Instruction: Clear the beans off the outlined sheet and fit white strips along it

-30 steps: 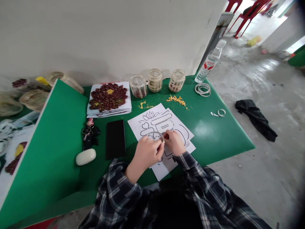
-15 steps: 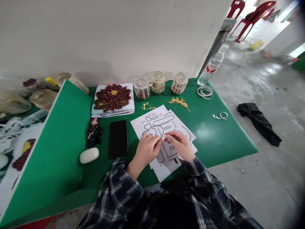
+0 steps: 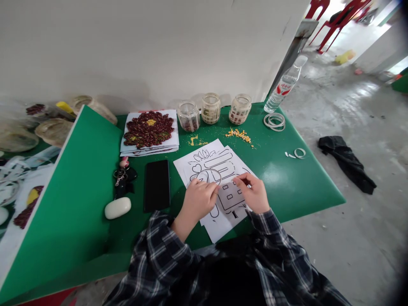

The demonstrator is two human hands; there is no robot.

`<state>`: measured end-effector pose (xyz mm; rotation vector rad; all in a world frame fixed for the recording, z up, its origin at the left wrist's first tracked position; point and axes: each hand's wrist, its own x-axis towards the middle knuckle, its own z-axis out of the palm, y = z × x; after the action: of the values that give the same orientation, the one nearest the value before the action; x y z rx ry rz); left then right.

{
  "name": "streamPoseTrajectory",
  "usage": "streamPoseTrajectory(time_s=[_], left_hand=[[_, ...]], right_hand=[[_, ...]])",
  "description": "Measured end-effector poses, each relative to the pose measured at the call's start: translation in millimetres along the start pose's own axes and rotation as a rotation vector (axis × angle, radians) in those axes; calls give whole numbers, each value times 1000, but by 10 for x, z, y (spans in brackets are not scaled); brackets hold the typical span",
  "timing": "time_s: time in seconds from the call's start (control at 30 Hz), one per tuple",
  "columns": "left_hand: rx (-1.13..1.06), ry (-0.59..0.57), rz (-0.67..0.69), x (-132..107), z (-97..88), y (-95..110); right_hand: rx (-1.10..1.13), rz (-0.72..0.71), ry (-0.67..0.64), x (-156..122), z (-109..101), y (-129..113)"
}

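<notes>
My left hand (image 3: 200, 199) is closed on a thin roll of clear tape (image 3: 208, 175), held just above a stack of white sheets printed with black outline drawings (image 3: 219, 168) on the green table (image 3: 287, 182). My right hand (image 3: 253, 193) is pinched, its fingertips drawn away to the right of the roll; it seems to hold the tape's loose end, though the strip is too thin to see. Both sleeves are dark plaid.
A black phone (image 3: 157, 184), keys (image 3: 123, 174) and a white oval case (image 3: 117, 208) lie to the left. At the back stand three glass jars (image 3: 211, 108), a bean picture (image 3: 149, 129), scattered corn kernels (image 3: 238, 134), tape rings (image 3: 273, 121) and a water bottle (image 3: 284, 85). Black cloth (image 3: 347, 162) lies on the floor.
My right hand has moved to the right, away from the roll of tape. My left hand stays on the roll, and more of the printed sheet shows between the hands.
</notes>
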<state>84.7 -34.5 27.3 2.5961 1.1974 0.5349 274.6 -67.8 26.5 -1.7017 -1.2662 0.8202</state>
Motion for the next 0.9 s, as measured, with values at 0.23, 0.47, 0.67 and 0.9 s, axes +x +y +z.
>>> streamPoseTrajectory(time_s=[0.23,0.47,0.67,0.9], left_hand=[[78,-13,-62,-26,79,57],[75,-6,-114,-25,65,65],[-74,-23,-73,-28,35,25],[-239,-44,-93,-24,14,44]], right_hand=[[-94,-4,4,9,60,87],[-143,-109,50,-38,81,42],[-133,-298,44,-69,39,2],[-23,-300,-14,-81,23,10]])
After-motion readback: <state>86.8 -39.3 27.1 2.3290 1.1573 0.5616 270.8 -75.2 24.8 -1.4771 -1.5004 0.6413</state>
